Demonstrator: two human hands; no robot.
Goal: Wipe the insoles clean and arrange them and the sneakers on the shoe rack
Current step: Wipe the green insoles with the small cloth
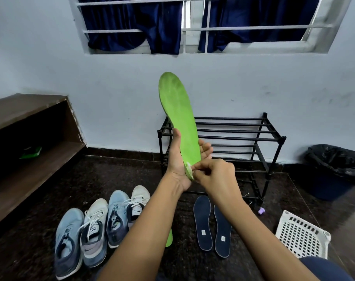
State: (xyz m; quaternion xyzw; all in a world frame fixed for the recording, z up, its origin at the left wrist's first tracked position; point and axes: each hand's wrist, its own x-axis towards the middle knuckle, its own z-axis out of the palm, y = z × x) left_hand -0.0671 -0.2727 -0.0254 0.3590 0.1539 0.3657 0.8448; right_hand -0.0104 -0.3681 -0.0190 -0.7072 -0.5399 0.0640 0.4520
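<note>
My left hand [177, 161] holds a green insole [178, 110] upright by its heel end, in front of the black shoe rack [272, 138]. My right hand [215, 171] pinches a small white wipe [188, 166] against the insole's heel. A second green insole [169, 239] lies on the floor, mostly hidden under my left forearm. Two dark blue insoles [212, 224] lie side by side on the floor in front of the rack. Several sneakers [99, 224], blue and white, stand in a row at the lower left.
A wooden shelf unit [30, 126] stands at the left with a green packet [30, 153] inside. A bin lined with a black bag [335, 169] sits at the right. A white perforated basket [302, 234] lies at the lower right, a small purple cap [260, 210] near it.
</note>
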